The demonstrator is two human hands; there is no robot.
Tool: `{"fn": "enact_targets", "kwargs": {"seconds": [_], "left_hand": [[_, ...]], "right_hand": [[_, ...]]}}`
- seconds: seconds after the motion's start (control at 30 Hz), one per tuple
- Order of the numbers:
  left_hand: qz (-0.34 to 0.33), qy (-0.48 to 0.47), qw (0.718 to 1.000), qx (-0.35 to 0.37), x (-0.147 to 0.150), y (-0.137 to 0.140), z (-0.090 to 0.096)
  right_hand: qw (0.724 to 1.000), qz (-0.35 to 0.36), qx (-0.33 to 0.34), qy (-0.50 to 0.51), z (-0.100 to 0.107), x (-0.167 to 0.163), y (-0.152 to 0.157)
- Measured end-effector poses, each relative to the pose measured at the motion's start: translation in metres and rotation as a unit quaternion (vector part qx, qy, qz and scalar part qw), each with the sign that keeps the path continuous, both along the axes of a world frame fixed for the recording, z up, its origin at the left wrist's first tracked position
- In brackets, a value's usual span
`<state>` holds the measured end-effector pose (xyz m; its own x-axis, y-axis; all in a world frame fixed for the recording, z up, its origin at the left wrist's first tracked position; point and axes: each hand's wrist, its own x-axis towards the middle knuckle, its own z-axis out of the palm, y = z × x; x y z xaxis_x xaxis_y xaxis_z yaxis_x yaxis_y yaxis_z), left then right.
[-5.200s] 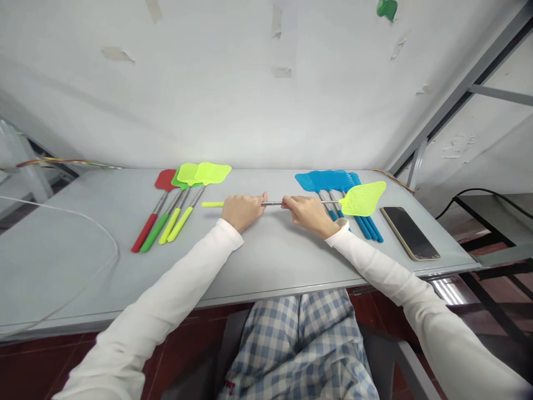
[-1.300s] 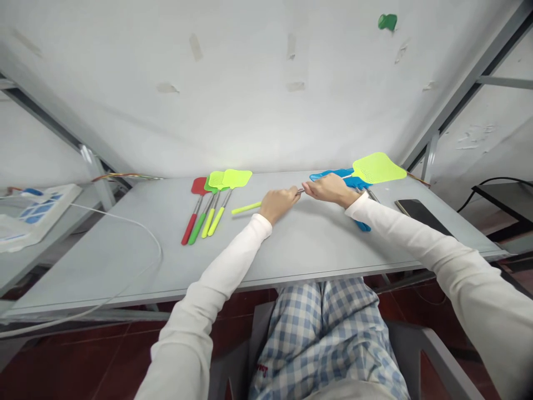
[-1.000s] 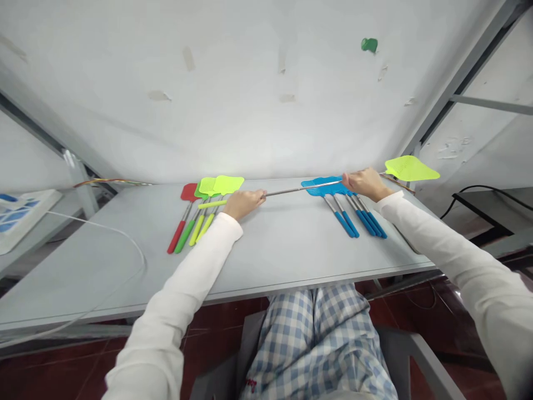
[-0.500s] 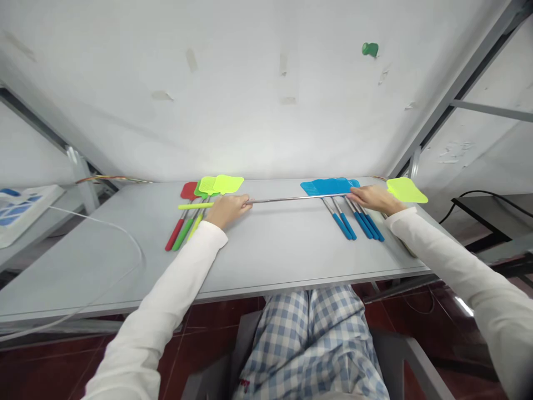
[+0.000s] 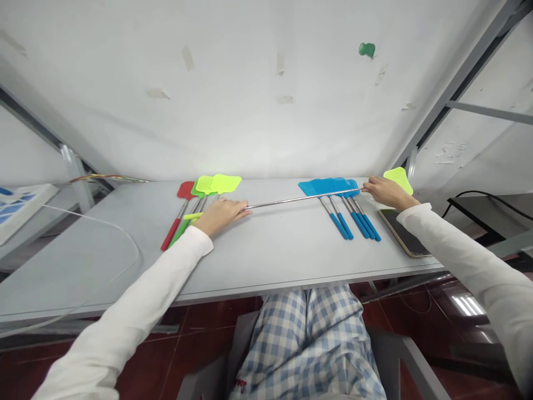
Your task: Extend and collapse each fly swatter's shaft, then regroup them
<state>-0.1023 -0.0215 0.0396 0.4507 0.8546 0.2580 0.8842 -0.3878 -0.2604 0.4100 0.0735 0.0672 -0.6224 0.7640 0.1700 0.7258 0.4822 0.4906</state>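
Note:
A yellow fly swatter with a long metal rod is stretched between my two hands above the table. My left hand is closed around its handle end, and a yellow bit of handle sticks out on the left. My right hand grips the rod near the head, which shows beyond the fingers. Under and behind my left hand lie a red fly swatter, a green fly swatter and yellow ones. Several blue fly swatters lie fanned just left of my right hand.
A phone lies on the grey table near my right forearm. A white cable crosses the table's left side. The white wall rises behind, with metal frame posts at both sides. A white-and-blue object sits far left.
My right hand has moved slightly right and up, my left hand slightly left and down, so the rod now slants. The yellow head has turned, and more of the phone shows.

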Motion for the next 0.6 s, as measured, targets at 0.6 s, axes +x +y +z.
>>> {"fn": "enact_targets", "kwargs": {"seconds": [0.6], "left_hand": [[0.020,-0.016,1.000,0.008,0.011,-0.003,0.000]], "right_hand": [[0.995,0.058,-0.077,-0.020,0.004,-0.089,-0.030]]}}
